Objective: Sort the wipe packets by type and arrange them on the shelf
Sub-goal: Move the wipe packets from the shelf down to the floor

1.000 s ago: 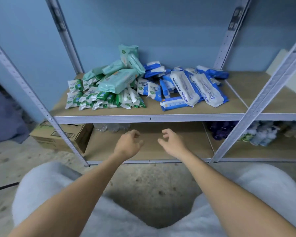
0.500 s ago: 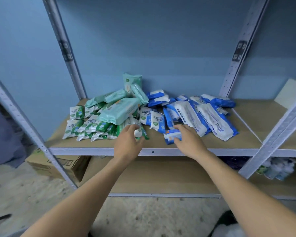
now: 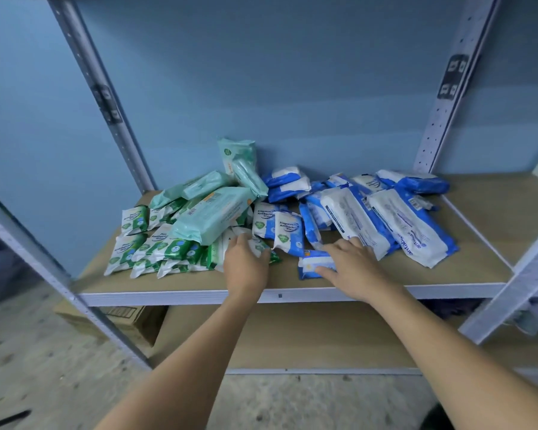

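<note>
On the shelf (image 3: 482, 243) the wipes lie in one loose heap, and I judge the sorting barely begun. Colour gives a rough split already: small green packets (image 3: 156, 248) and big mint packs (image 3: 212, 218) to the left, long blue packs (image 3: 410, 231) to the right. Yet they overlap, lean on each other and point every way. Two blue-and-white packets (image 3: 288, 232) stand at the seam between the groups. No neat rows or stacks show anywhere, so nearly all the arranging is left, and the bare board at the right looks like room for it.

Both hands are at the front of the heap. The left hand (image 3: 246, 265) has its thumb and fingers round a small green packet (image 3: 260, 246) at the edge of the green group, in what looks like a pinch, though blur softens it. The right hand (image 3: 351, 271) lies flat and spread on a small blue packet (image 3: 311, 265) near the front edge. Its thumb runs along the packet's near side, and its fingertips (image 3: 356, 242) reach to the nearest long blue pack. It presses rather than grips.
</note>
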A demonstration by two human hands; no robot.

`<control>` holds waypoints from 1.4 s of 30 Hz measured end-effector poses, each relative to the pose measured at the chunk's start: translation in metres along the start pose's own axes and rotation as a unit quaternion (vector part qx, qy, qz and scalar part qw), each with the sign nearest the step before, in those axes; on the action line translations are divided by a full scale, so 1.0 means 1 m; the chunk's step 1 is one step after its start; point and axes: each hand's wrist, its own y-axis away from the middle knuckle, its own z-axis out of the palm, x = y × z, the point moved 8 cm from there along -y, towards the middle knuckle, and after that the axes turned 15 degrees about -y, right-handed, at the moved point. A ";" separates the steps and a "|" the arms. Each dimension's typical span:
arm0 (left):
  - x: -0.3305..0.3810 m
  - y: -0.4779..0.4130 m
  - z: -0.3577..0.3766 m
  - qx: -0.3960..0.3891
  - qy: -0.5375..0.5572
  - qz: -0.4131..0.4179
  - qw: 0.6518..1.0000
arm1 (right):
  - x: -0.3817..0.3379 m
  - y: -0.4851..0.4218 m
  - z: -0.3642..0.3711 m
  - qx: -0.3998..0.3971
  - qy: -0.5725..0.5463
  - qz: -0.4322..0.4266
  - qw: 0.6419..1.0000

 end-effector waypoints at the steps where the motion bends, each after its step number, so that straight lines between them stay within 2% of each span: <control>1: 0.002 0.000 0.002 0.006 -0.009 0.004 1.000 | 0.000 0.003 0.000 0.017 0.008 -0.001 1.000; 5: 0.010 0.000 0.007 0.025 -0.036 0.016 0.999 | 0.000 0.017 0.002 0.084 0.018 -0.013 0.996; 9: 0.006 -0.002 0.009 0.022 0.009 -0.008 1.000 | 0.006 0.027 0.012 0.073 -0.030 -0.018 0.997; 20: -0.017 0.047 -0.003 0.002 0.046 0.024 0.999 | 0.002 0.050 0.012 0.084 0.036 0.009 0.996; 25: -0.014 0.066 0.000 -0.026 -0.042 0.066 0.997 | -0.009 0.064 0.012 0.116 0.054 0.028 0.991; 30: -0.001 0.059 0.003 -0.013 -0.176 0.061 0.982 | -0.020 0.086 0.015 0.142 0.062 0.048 0.987; 34: 0.001 0.071 0.001 -0.010 -0.169 0.102 0.980 | -0.019 0.107 0.028 0.178 0.029 0.049 0.982; 37: -0.012 0.096 -0.003 0.012 -0.132 0.138 0.982 | -0.008 0.125 0.056 0.157 -0.028 0.087 0.983; 42: -0.056 0.141 0.015 0.033 -0.113 0.169 0.978 | 0.010 0.148 0.129 0.059 -0.108 0.137 0.983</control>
